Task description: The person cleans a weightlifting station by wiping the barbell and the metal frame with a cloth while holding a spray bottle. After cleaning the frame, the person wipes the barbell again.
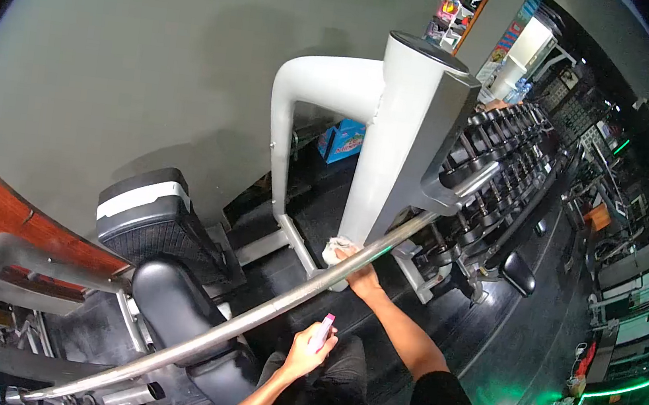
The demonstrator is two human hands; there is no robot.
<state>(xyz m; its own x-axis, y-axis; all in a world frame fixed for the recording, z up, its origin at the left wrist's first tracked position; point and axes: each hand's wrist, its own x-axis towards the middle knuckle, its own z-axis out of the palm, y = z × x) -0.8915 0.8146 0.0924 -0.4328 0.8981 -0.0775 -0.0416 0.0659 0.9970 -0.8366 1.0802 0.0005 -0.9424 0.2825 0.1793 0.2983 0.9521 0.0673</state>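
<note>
My right hand [360,277] is closed on a crumpled white cloth [339,250], which touches the base of the thick white post [397,131] of a gym machine. A long metal bar [272,309] crosses in front of that hand's wrist area, hiding part of it. Lower down, my left hand [309,353] is wrapped round a small pink and white item [322,332] held upright over my lap. The cloth is partly hidden by my fingers.
Black padded seat [170,290] at the left, beside a black and white box-like unit [151,211]. Racks of dumbbells [497,166] run back on the right. A blue box [341,140] stands behind the white frame. Another pad [518,273] is at the right.
</note>
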